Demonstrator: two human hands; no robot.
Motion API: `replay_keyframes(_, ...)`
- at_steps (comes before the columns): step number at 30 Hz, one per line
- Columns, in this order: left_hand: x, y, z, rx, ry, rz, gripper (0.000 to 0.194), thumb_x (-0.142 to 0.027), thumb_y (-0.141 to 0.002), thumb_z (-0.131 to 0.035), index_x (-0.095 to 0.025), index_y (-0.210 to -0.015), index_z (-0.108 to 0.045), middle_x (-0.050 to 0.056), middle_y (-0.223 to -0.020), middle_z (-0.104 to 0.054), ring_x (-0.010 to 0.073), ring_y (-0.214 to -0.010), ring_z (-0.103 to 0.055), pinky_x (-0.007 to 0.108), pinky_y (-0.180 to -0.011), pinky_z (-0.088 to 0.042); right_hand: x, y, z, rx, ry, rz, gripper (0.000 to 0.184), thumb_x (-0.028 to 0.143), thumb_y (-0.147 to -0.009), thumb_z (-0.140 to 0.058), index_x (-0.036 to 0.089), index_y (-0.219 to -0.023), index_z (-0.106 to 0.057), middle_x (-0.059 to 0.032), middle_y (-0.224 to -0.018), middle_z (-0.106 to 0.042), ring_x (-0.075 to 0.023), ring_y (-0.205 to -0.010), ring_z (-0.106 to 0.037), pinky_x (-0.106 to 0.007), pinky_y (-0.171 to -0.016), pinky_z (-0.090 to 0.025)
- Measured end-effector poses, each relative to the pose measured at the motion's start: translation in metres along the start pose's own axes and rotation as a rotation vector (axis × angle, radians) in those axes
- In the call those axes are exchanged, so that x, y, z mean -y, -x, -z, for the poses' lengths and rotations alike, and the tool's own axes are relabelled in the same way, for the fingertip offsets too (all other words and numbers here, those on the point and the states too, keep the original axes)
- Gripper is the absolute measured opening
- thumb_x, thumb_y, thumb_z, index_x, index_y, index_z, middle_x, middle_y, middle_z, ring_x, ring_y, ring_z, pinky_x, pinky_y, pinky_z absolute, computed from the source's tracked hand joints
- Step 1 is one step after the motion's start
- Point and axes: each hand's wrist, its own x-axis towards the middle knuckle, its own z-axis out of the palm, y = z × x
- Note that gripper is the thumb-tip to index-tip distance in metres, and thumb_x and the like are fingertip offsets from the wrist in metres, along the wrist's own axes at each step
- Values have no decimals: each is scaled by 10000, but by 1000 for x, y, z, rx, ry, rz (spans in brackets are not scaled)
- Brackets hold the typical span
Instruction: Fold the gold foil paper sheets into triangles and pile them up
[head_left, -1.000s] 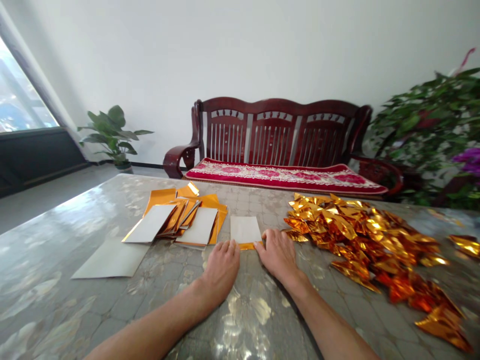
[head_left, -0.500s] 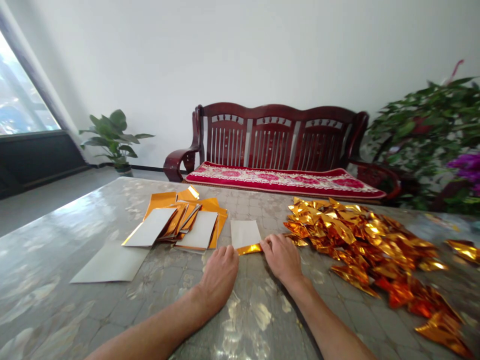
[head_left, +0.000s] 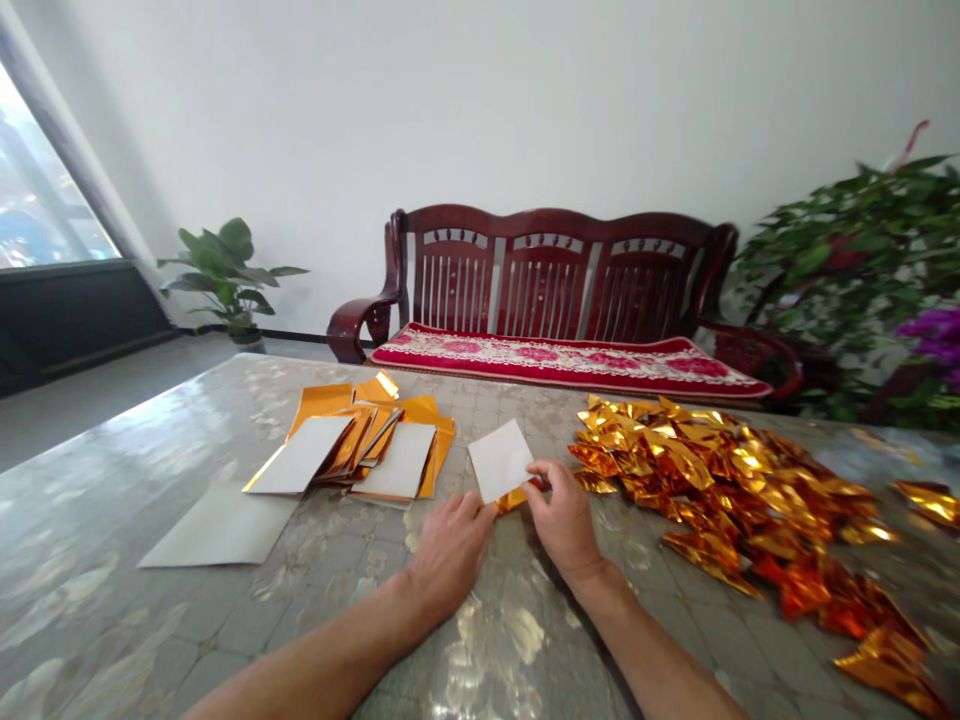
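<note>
A small sheet of gold foil paper [head_left: 501,462] lies white side up on the table, with its near edge folded over into a gold strip. My left hand [head_left: 456,540] pinches the near left corner of that strip, fingers closed. At the right corner my right hand [head_left: 562,510] grips the same sheet between thumb and fingers. Left of my hands is a loose stack of gold foil paper [head_left: 394,462], some sheets showing their white backs. To the right spreads a heap of folded gold foil pieces [head_left: 697,460].
The patterned table [head_left: 315,620] has a glossy cover. A larger pale sheet [head_left: 217,525] lies at the left. Clear plastic [head_left: 877,450] rests behind the heap. Beyond the table stand a dark wooden bench [head_left: 540,270] with a red cushion [head_left: 570,362] and potted plants [head_left: 232,265].
The sheet has turned counter-clockwise, its right end rising away from me. My right hand has shifted its hold on that side, and my left hand has moved slightly right.
</note>
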Motion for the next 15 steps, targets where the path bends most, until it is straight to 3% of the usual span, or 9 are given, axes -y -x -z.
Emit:
replay_keyframes(4, 1, 0, 2, -271, 214, 7, 508, -185, -958, -421, -253, -1455, -342, 88, -1324, -524, 175, -1156, -572, 299, -999, -482, 8, 3, 3, -110, 76, 308, 309, 149, -921, -453, 178, -1222, -520, -123, -1112, -610, -214, -1085, -574, -368, -937, -491)
replay_keyframes(6, 1, 1, 3, -398, 238, -58, 521, -184, -964, -413, -256, -1471, -312, 105, -1417, -465, 188, -1266, -514, 318, -1070, -442, 9, 7, 3, -108, 120, 440, 368, 131, -939, -443, 186, -1302, -478, -124, -1141, -606, -212, -1104, -569, -377, -953, -496)
replay_keyframes(9, 1, 1, 3, -493, 248, -169, 547, -162, -961, -417, -239, -1486, -282, 121, -1477, -426, 206, -1353, -442, 341, -1107, -419, 11, 13, 1, -99, 153, 572, 451, 96, -941, -451, 198, -1379, -415, -117, -1153, -611, -206, -1090, -575, -379, -949, -504)
replay_keyframes(12, 2, -2, 0, -537, 327, -180, 591, -105, -926, -441, -216, -1486, -290, 119, -1410, -506, 199, -1309, -489, 337, -1074, -451, 15, 16, 1, -75, 123, 645, 489, 86, -937, -466, 197, -1407, -392, -112, -1156, -619, -202, -1081, -581, -365, -924, -513)
replay_keyframes(15, 5, -9, -3, -581, 497, -121, 479, -81, -892, -478, -224, -1350, -486, 70, -1151, -645, 172, -1090, -617, 312, -952, -518, 20, 14, 6, -115, 91, 677, 435, 89, -932, -478, 196, -1353, -453, -100, -1112, -642, -196, -1034, -595, -348, -872, -514)
